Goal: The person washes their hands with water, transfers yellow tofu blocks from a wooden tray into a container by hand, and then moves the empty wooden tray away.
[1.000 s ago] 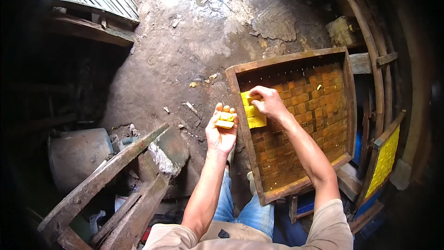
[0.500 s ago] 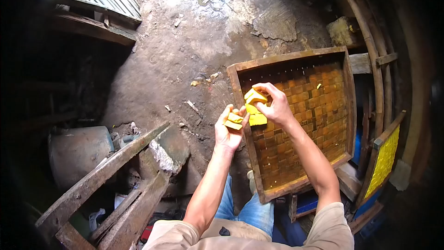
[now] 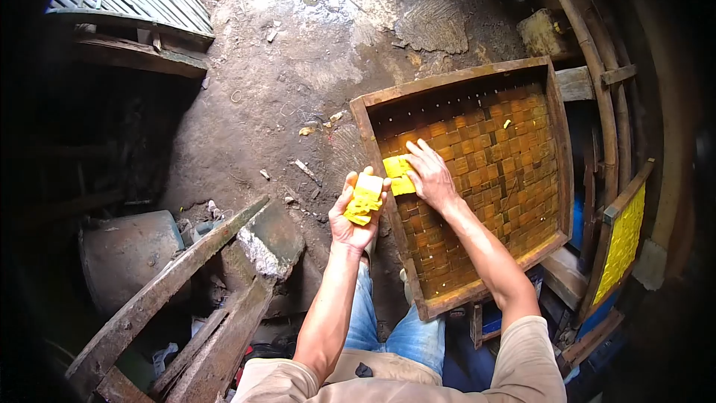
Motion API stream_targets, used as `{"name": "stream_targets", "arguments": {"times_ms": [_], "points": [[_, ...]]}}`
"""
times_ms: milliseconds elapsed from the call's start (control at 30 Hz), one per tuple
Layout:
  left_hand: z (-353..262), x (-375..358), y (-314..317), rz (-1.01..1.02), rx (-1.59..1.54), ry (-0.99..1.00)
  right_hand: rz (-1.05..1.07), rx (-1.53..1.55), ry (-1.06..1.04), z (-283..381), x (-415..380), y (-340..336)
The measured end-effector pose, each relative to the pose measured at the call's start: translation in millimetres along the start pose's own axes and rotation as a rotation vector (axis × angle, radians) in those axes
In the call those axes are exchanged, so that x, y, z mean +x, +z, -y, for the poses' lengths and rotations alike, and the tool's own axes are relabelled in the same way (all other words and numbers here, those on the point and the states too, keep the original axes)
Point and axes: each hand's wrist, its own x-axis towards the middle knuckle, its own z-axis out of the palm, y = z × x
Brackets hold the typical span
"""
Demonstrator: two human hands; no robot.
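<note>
While held: left hand [image 3: 356, 216] clamped on yellow blocks [image 3: 365, 198], just left of wooden tray [image 3: 556, 116].
Right hand [image 3: 426, 172]: fingers spread, pressing yellow piece [image 3: 397, 167] inside tray.
Handling: probably light, soft, crumbly; best gripped by flat sides.

Bright yellow blocks [image 3: 363, 200], brown-orange checkered squares in the weathered wooden tray [image 3: 447, 84].
</note>
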Motion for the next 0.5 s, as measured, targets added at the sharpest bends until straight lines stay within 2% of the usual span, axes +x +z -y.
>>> {"name": "stream_targets", "arguments": {"times_ms": [33,133,167,200,267,300,333,400,500], "points": [[-2.4,-2.3,-2.6,0.021,-0.016,0.0,0.003,0.04,0.005,0.9,-2.0,-0.5],[-6.2,-8.7,-15.2,-0.021,-0.061,0.034,0.092,0.296,0.285,-9.7,7.0,-8.0],[-8.0,-11.2,-14.7,-0.014,-0.047,0.035,0.059,0.375,0.333,0.0,20.6,-23.1],[-9.8,-12.5,-14.9,-0.018,-0.052,0.039,0.162,0.49,0.445,11.1,33.9,-37.9],[-11.0,-15.8,-13.5,-0.03,-0.063,0.043,0.273,0.542,0.32,9.9,38.8,-25.1],[-10.7,-16.4,-14.0,-0.013,-0.052,0.042,0.279,0.429,0.131,7.3,39.0,-12.8],[-9.7,-17.0,-12.1,0.0,-0.051,0.045,0.326,0.405,0.079,12.2,42.8,-5.0],[-8.8,-18.8,-8.3,0.029,-0.048,0.051,0.263,0.001,0.03,24.5,35.4,0.7],[-14.1,-22.9,-2.9,0.045,-0.027,0.048,0.391,-0.022,-0.029,25.4,28.6,-0.2]]}}
